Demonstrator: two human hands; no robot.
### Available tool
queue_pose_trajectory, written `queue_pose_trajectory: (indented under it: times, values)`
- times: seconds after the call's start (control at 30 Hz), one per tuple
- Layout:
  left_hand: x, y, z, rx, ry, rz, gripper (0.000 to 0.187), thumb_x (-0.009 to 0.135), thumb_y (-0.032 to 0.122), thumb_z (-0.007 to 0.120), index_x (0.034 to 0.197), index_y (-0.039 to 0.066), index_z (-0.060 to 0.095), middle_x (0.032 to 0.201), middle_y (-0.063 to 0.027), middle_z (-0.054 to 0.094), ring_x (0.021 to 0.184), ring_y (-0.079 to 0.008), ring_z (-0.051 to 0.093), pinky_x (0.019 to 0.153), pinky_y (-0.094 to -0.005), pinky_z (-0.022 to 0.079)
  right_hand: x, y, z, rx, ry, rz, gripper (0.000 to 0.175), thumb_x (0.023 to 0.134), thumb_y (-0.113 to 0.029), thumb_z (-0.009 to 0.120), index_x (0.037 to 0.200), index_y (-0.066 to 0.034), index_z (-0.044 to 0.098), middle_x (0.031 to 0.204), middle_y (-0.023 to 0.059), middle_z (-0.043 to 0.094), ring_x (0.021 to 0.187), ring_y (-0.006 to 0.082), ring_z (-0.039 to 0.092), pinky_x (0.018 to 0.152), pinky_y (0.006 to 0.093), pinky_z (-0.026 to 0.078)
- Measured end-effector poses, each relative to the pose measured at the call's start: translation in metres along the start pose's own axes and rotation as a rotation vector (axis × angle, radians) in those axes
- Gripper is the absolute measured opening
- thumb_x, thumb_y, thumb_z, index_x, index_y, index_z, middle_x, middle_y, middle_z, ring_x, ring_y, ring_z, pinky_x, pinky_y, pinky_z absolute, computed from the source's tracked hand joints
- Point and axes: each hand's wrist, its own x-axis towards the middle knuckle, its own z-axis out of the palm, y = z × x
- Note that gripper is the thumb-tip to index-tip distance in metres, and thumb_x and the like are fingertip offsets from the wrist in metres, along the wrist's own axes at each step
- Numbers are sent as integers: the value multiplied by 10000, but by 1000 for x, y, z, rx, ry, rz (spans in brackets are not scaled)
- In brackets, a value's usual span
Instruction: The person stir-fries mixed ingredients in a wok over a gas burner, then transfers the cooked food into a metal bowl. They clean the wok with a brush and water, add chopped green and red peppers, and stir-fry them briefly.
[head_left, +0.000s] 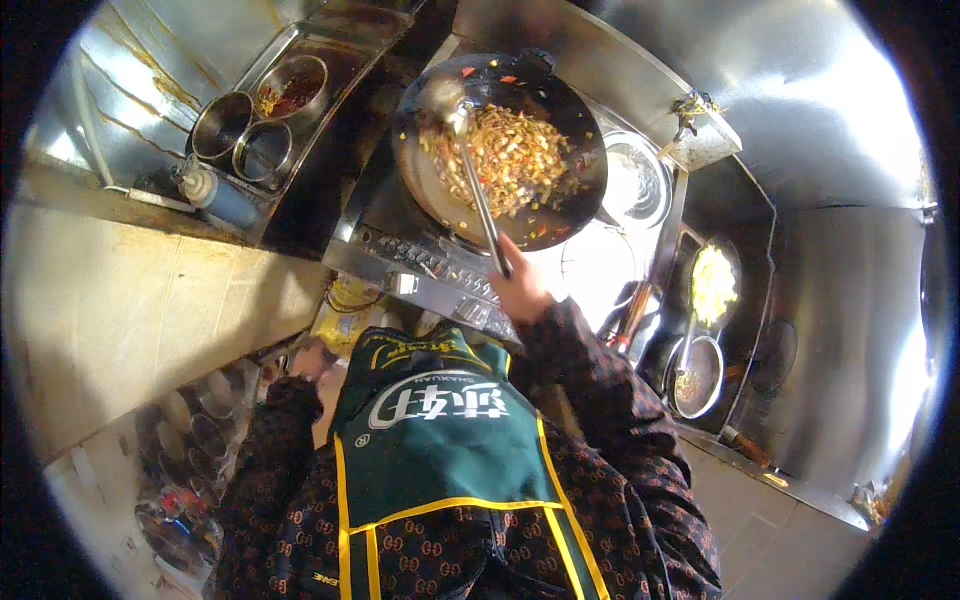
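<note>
My right hand (525, 286) grips the handle of a long metal ladle (478, 191). The ladle's head rests inside a large dark wok (431, 202), blurred at the wok's far left part. Chopped, browned food with red bits (517, 154) fills the middle of the wok. Low on the left, beside my green apron (442, 450) with yellow trim, is my left hand (313, 360). It is blurred and partly shaded, so whether it holds anything is unclear.
On the left, a metal tray (296, 169) carries round steel containers (222, 124) and a squeeze bottle (221, 196). Right of the wok sits a bright metal pot (636, 180). Farther right are a strainer of pale cut food (712, 285) and a metal bowl (709, 375).
</note>
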Motion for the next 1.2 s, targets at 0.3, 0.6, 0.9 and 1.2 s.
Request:
queue_pose_trajectory:
  times: [0.3,0.6,0.9,1.2]
  values:
    - [-206,-7,16,-108,-577,-612,360,964,371,594,1158,68,590,833,-179,649,707,-372,624,673,-463,518,-157,6,-189,-446,-229,162,601,883,-120,560,1474,-112,450,1027,277,679,920,389,692,865,425,532]
    - [-34,13,-28,256,-347,-435,528,975,277,614,1448,91,469,968,-193,662,730,-377,616,656,-457,517,-31,53,-103,203,12,239,195,908,-143,602,1050,-14,569,709,102,603,529,263,586,475,395,478]
    - [-36,-18,-28,96,-370,-471,410,974,262,589,1349,105,538,859,-190,680,692,-352,629,581,-504,484,68,16,-67,120,-160,220,231,936,-208,613,893,11,556,637,81,562,440,212,562,386,374,472]
    - [-25,16,-43,-33,-319,-466,368,944,194,576,1308,140,566,910,-222,700,772,-388,684,671,-493,543,-121,8,-95,-368,-117,111,359,873,-215,651,1136,5,545,850,236,643,854,397,665,753,485,525]
